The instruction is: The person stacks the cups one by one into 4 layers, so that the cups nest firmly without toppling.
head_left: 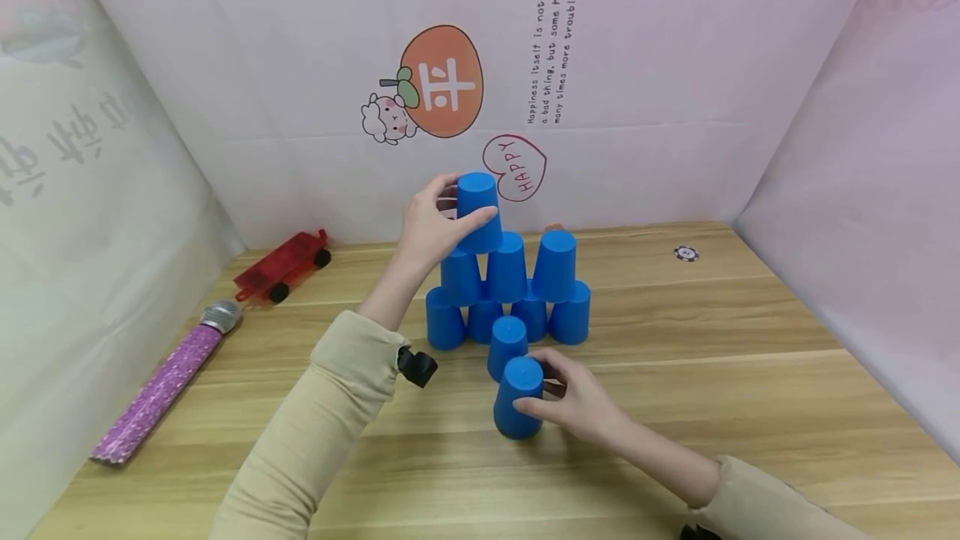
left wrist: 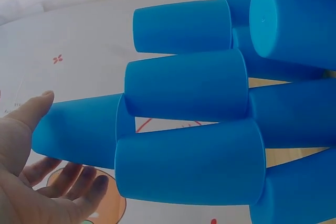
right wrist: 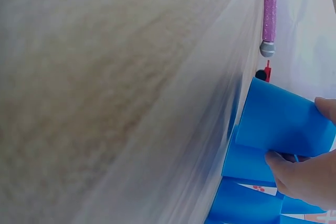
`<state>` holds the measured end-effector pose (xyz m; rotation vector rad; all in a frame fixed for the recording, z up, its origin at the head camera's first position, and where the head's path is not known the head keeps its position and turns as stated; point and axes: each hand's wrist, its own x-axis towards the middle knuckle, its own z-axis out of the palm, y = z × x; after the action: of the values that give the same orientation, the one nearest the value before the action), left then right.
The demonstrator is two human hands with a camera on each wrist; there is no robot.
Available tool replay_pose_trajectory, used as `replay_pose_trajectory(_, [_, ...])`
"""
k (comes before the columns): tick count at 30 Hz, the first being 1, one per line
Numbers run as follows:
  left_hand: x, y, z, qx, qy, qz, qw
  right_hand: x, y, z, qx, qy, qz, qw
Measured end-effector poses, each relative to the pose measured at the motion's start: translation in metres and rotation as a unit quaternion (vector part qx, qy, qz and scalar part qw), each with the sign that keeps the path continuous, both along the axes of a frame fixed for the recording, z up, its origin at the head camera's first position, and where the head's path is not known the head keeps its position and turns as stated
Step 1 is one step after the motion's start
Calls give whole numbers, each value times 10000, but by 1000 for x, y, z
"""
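Observation:
Upside-down blue cups form a stack: a bottom row of several cups [head_left: 446, 320] and a second row of three cups [head_left: 556, 267]. Above the left two of that row is another blue cup [head_left: 478, 211], held by my left hand [head_left: 431, 223], thumb on one side and fingers on the other. In the left wrist view, that cup's rim [left wrist: 125, 129] meets the bases below it. In front of the stack, my right hand [head_left: 573, 398] grips an inverted blue cup [head_left: 517, 407] between thumb and fingers. Right behind it stands one more blue cup [head_left: 508, 347].
On the table's left lie a microphone [head_left: 168, 386] with a glittery purple handle and a red toy cart [head_left: 283, 265] with black wheels. A poker chip [head_left: 686, 253] is at the back right. Printed white cloth [head_left: 637, 65] walls the back and sides.

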<state>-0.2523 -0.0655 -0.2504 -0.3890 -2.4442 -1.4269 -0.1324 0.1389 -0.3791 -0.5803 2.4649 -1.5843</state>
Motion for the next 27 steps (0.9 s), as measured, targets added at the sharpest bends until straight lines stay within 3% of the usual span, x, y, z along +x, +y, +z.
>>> replay_pose_trajectory(7, [8, -6, -2, -104, 76, 219, 9997, -1, 5, 1, -33, 81, -248, 9997])
replay_pose_trajectory(12, [19, -16, -6, -214, 388, -76, 9990, -2, 15, 10, -55, 308, -584, 9978])
replay_pose_trajectory(21, [44, -35, -22, -419, 505, -428, 9969, -7, 51, 48, 78, 650, -1310, 9892])
replay_pose_trajectory(27, [57, -42, -37, -286, 315, -456, 9981, -14, 71, 76, 123, 1063, -1768, 9784])
